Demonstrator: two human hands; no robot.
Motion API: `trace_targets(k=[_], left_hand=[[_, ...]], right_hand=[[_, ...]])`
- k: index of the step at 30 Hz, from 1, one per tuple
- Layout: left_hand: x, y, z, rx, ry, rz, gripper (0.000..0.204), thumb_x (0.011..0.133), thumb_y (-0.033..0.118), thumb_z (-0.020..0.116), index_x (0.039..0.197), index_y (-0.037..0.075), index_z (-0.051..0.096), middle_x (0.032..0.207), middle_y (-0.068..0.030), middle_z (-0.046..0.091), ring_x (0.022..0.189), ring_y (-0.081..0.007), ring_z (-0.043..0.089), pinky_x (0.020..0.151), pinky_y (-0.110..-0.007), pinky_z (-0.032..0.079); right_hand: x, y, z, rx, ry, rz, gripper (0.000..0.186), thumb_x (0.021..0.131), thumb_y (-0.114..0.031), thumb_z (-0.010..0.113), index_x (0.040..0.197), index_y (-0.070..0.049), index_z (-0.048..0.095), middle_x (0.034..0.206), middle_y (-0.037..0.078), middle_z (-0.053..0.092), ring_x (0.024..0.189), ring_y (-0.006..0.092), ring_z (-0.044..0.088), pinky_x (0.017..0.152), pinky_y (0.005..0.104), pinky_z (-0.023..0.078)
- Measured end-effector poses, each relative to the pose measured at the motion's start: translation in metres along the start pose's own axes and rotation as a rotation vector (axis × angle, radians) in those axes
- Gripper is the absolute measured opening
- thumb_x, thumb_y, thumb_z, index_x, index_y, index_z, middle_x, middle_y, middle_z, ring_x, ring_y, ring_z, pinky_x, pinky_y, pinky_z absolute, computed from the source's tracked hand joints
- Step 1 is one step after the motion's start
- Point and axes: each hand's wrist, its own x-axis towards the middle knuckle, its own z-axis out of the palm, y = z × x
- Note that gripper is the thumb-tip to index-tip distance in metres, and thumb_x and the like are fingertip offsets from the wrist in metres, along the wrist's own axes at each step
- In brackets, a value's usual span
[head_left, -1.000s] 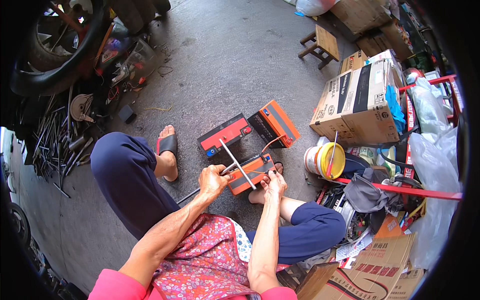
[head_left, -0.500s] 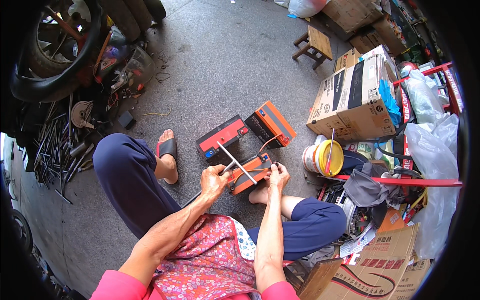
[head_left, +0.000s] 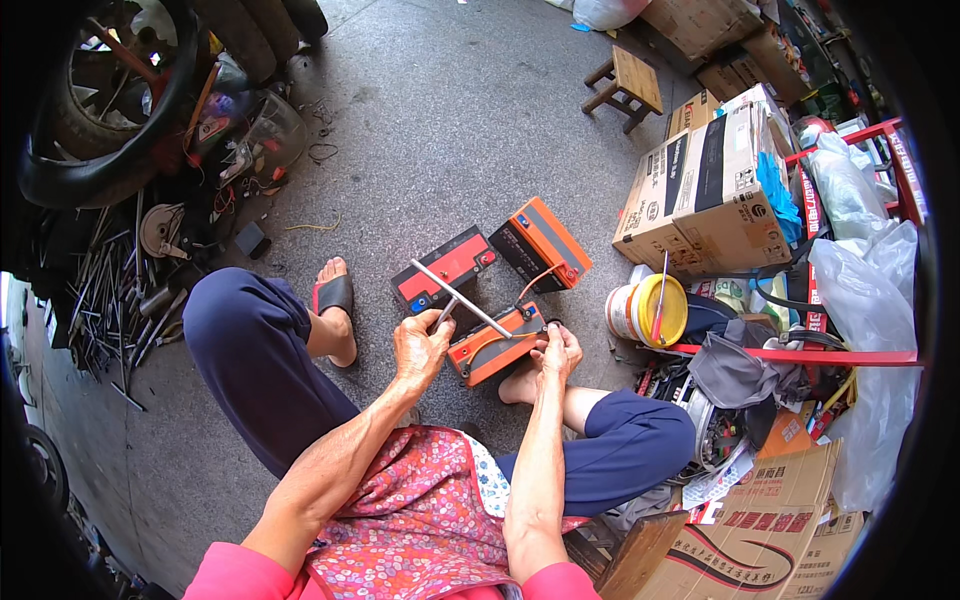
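Observation:
My left hand (head_left: 421, 350) is wrapped round the stem of a metal T-handle wrench (head_left: 465, 301). Its crossbar slants over the near orange and black battery (head_left: 490, 351), one end above that battery's top. At the battery's right end, my right hand (head_left: 556, 354) has its fingers pinched together by a small dark piece; what they hold is hard to make out. Beyond lie a red and black battery (head_left: 450, 277) and another orange and black battery (head_left: 560, 243). A thin wire (head_left: 530, 286) runs from the far orange battery to the near one.
A white bucket with a yellow rim (head_left: 675, 312) and a screwdriver (head_left: 660, 300) stand at the right, before a large cardboard box (head_left: 700, 195). A wooden stool (head_left: 630, 85) is farther back. Metal rods (head_left: 110, 290) and a tire (head_left: 100, 190) crowd the left.
My left hand has turned the wrench, so its crossbar sits farther up and left and lies flatter. My right hand stays at the battery's end, barely shifted.

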Motion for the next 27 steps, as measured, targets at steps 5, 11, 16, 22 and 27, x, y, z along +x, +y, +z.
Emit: trace_targets(k=[5,11,16,22,27], left_hand=[[-0.011,0.027,0.001,0.017,-0.028,0.054,0.020,0.086,0.020,0.067,0.096,0.004,0.074,0.066,-0.0134,0.067,0.061,-0.0191,0.067,0.058,-0.035,0.049],[-0.017,0.074,0.004,-0.047,-0.158,0.419,0.017,0.088,0.009,0.067,0.103,0.002,0.072,0.073,-0.0118,0.065,0.060,-0.0162,0.064,0.056,-0.036,0.049],[-0.007,0.159,0.012,-0.067,-0.373,0.759,0.017,0.086,0.016,0.067,0.097,0.004,0.067,0.081,-0.0145,0.063,0.076,-0.0384,0.065,0.068,-0.048,0.052],[0.075,0.185,0.009,0.387,-0.589,0.858,0.016,0.088,0.016,0.064,0.098,0.004,0.064,0.086,-0.0197,0.068,0.085,-0.0391,0.067,0.073,-0.050,0.053],[0.121,0.178,0.015,0.471,-0.699,0.764,0.019,0.087,0.011,0.064,0.104,0.005,0.066,0.082,-0.0191,0.069,0.077,-0.0355,0.070,0.068,-0.044,0.053]], right_hand=[[0.003,-0.002,-0.017,-0.040,0.192,-0.089,0.040,0.087,-0.014,0.071,0.119,0.007,0.057,0.089,0.012,0.066,0.060,0.0150,0.062,0.041,0.0249,0.052],[-0.082,-0.157,-0.019,-0.125,-0.497,-0.098,0.038,0.097,-0.027,0.065,0.120,0.003,0.061,0.096,0.011,0.068,0.072,0.0113,0.065,0.052,0.0210,0.050],[-0.133,-0.239,-0.018,-0.348,-0.729,-0.214,0.028,0.102,-0.027,0.055,0.111,-0.001,0.062,0.065,-0.003,0.054,0.043,0.0011,0.040,0.037,0.0179,0.030],[-0.098,-0.290,0.008,-0.545,-0.627,-0.771,0.026,0.101,-0.022,0.056,0.089,-0.001,0.064,0.057,0.001,0.050,0.049,0.0080,0.044,0.046,0.0277,0.034],[-0.098,-0.284,0.052,-0.805,-0.434,-1.061,0.024,0.095,-0.021,0.060,0.082,-0.001,0.059,0.070,0.024,0.062,0.072,0.0445,0.065,0.062,0.0498,0.047]])
